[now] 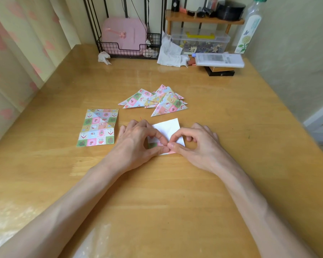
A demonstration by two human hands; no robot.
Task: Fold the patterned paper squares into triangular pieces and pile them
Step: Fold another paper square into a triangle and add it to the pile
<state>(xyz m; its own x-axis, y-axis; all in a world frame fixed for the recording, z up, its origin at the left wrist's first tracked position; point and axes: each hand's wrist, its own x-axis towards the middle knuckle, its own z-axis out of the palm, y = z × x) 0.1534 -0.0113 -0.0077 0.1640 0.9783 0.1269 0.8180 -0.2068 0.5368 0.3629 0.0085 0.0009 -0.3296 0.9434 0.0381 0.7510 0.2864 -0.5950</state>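
A paper square (169, 128) lies white side up on the wooden table (175, 192), its near edge showing a strip of the pattern. My left hand (136, 140) and my right hand (192, 142) both pinch that near edge, thumbs and forefingers meeting at its middle. Beyond the hands lies a loose pile of folded patterned triangles (157, 101). To the left rests a stack of flat patterned paper squares (98, 127), pattern side up and creased.
At the back edge stand a black wire rack (129, 49) with a pink case, crumpled tissues (171, 53), a clear plastic box (199, 40), a small wooden shelf (203, 19), a bottle (249, 28) and stacked boxes (219, 61). A curtain hangs on the left.
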